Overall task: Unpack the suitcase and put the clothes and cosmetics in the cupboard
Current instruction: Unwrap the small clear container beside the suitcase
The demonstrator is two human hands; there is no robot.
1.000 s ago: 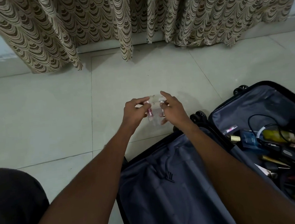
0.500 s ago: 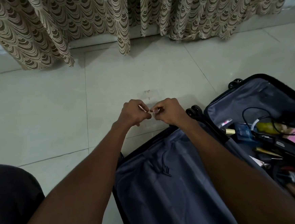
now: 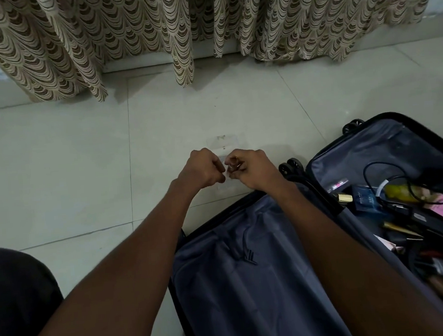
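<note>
left hand (image 3: 202,169): fingers curled, pinching clear plastic packet (image 3: 222,144) | right hand (image 3: 249,169): same, knuckles nearly touching | packet between fingertips, above floor (image 3: 82,165), beyond open suitcase (image 3: 250,284)

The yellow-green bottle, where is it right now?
In the head view, the yellow-green bottle lies in the right half of the open suitcase, under a black cable, beside a dark blue box.

Left hand (image 3: 204,169) and right hand (image 3: 249,167) pinch clear plastic packet (image 3: 224,151) over tiled floor (image 3: 69,166); open suitcase (image 3: 250,284) right, cosmetics (image 3: 403,206) inside; patterned curtain (image 3: 151,27) behind.
</note>
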